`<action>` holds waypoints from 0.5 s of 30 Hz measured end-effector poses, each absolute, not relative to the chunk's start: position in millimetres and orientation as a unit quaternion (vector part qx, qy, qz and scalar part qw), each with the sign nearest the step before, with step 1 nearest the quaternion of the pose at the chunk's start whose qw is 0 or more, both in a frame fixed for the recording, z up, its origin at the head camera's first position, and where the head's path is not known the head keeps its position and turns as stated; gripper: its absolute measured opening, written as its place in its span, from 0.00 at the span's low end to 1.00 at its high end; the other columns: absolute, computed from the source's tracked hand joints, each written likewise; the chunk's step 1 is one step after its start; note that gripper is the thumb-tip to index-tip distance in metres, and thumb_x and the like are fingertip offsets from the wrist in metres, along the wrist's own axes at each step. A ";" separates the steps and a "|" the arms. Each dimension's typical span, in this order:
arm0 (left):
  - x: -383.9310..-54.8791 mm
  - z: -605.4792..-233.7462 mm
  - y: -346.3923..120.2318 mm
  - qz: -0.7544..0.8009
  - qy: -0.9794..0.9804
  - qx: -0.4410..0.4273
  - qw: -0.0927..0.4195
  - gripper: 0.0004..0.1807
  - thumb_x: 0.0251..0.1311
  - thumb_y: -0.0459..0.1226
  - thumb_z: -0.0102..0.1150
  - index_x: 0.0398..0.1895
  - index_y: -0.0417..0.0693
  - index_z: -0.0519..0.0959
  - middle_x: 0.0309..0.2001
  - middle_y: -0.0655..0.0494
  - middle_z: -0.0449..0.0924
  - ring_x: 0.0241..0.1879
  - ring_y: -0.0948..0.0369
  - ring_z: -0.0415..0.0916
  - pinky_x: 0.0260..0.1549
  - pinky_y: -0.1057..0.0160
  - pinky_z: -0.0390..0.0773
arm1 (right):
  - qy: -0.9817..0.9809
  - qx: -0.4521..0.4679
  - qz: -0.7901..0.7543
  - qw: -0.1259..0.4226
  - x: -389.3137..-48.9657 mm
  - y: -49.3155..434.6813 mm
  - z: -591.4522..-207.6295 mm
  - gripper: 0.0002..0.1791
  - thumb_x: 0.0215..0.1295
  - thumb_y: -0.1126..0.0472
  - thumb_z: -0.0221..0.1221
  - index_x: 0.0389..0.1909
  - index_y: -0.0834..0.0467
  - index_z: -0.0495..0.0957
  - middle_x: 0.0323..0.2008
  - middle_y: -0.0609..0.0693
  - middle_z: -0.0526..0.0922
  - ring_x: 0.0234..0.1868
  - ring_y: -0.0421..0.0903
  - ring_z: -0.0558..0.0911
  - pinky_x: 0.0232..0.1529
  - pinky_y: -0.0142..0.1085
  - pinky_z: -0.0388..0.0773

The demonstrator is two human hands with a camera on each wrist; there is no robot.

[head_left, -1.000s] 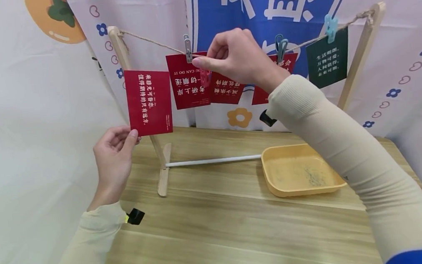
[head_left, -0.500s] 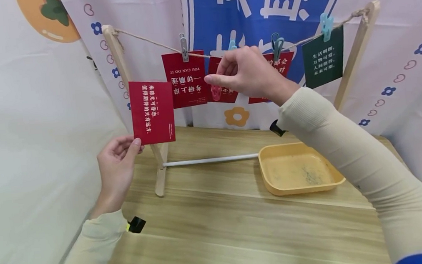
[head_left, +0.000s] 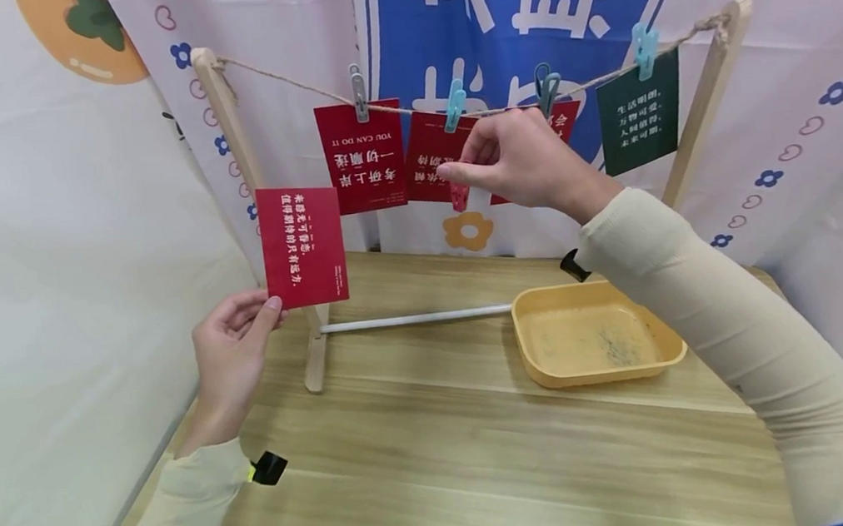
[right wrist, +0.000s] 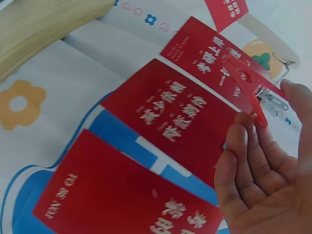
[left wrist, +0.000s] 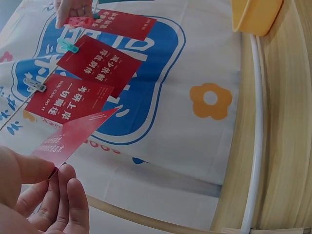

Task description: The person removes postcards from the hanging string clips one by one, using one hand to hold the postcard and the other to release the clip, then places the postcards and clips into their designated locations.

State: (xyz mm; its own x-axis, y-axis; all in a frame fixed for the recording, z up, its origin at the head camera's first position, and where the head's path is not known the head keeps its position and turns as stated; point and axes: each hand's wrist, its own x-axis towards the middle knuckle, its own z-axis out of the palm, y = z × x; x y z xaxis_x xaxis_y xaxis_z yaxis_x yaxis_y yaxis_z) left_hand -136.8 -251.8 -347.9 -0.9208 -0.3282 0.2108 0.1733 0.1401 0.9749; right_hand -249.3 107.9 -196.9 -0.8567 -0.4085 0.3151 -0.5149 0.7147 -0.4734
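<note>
My left hand (head_left: 232, 355) pinches a red card (head_left: 303, 247) at its lower left corner, thumb in front, left of the row of hung cards. The right hand (head_left: 525, 158) pinches a red clothespin (head_left: 460, 197) in front of the line. In the right wrist view that clothespin (right wrist: 251, 85) sits between thumb and fingers, with no card in it. A twine line (head_left: 285, 78) carries several cards: a red card (head_left: 362, 159) under a grey clothespin (head_left: 358, 95), another red card (head_left: 431, 158) under a light blue clothespin (head_left: 455, 105), one partly hidden by my right hand, and a green card (head_left: 640, 114).
Wooden posts (head_left: 708, 96) hold the twine at both ends, with a white rod (head_left: 419, 319) low between them. On the wooden table (head_left: 446, 461) stands a yellow tray (head_left: 527, 346), under the right forearm. A printed cloth (head_left: 279, 16) hangs behind.
The right hand has moved right and down along the line with the red clothespin, uncovering the light blue one. The left hand has lowered with its red card.
</note>
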 end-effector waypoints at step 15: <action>-134.5 -359.4 -251.4 -0.673 -0.717 0.059 0.171 0.08 0.71 0.35 0.67 0.48 0.41 0.84 0.34 0.64 0.89 0.33 0.69 0.87 0.41 0.75 0.86 | -0.932 0.235 0.269 0.056 -243.9 136.2 -232.1 0.20 0.67 0.41 0.70 0.37 0.56 0.88 0.31 0.51 0.90 0.32 0.49 0.83 0.32 0.36 0.82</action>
